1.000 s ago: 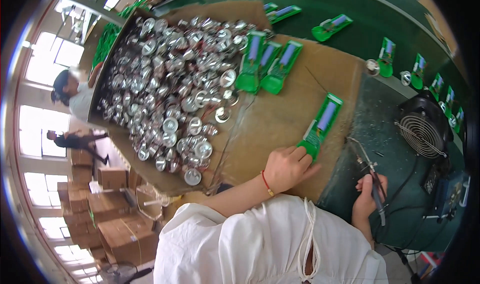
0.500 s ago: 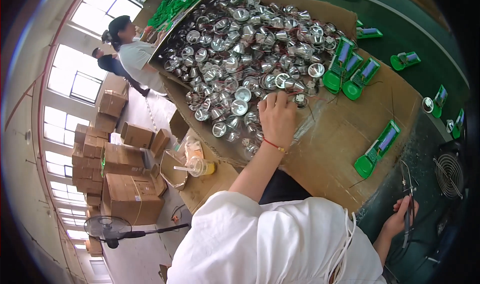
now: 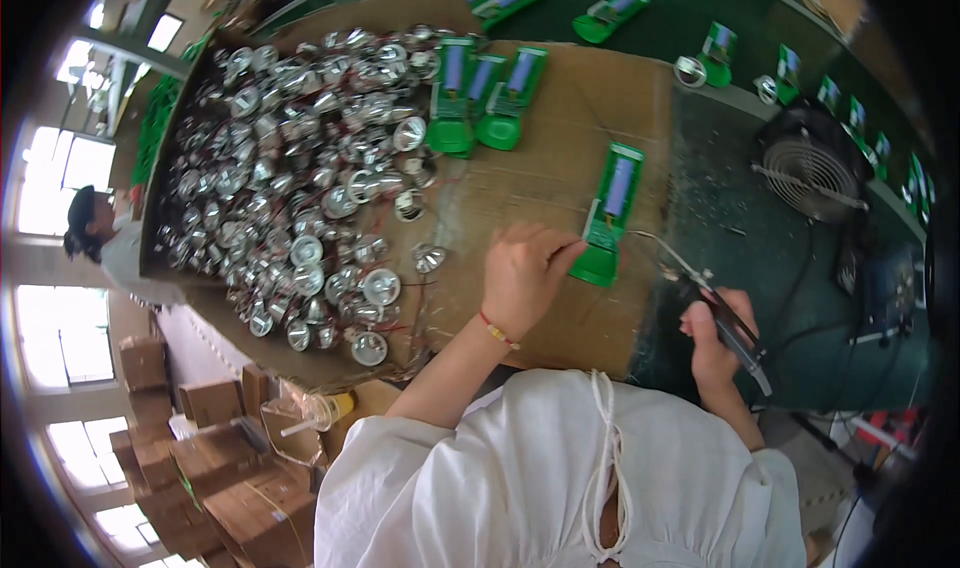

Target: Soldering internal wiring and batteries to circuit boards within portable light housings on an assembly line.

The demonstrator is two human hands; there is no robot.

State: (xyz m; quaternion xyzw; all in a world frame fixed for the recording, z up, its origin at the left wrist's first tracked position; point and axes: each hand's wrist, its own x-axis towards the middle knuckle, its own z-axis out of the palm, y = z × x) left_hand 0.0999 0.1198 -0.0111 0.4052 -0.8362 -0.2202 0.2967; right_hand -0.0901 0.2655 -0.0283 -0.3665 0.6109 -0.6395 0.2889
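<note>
My left hand (image 3: 525, 276) is closed in a pinch. Its fingertips reach the rounded lower end of a green plastic lamp housing (image 3: 620, 186) lying on cardboard; whether they touch it or hold something small, I cannot make out. A blue-violet cylindrical cell shows inside that housing. My right hand (image 3: 718, 336) is wrapped around a soldering iron (image 3: 735, 338) with a dark handle, and its thin bent metal end points toward the housing. To the left lies a heap of shiny silver reflector cups (image 3: 300, 158) with red wires. One loose reflector cup (image 3: 428, 258) rests on the cardboard beside them.
Several more green housings (image 3: 515, 98) lie beside the heap and along the far green surface. A round fan with a wire guard (image 3: 810, 173) stands at the right. A drink cup (image 3: 325, 408) and cardboard boxes (image 3: 245, 508) are lower left; another person (image 3: 105, 243) is far left.
My left hand has left the reflector heap and moved right to the green housing. The soldering iron in my right hand has come closer to that housing. The view has swung right.
</note>
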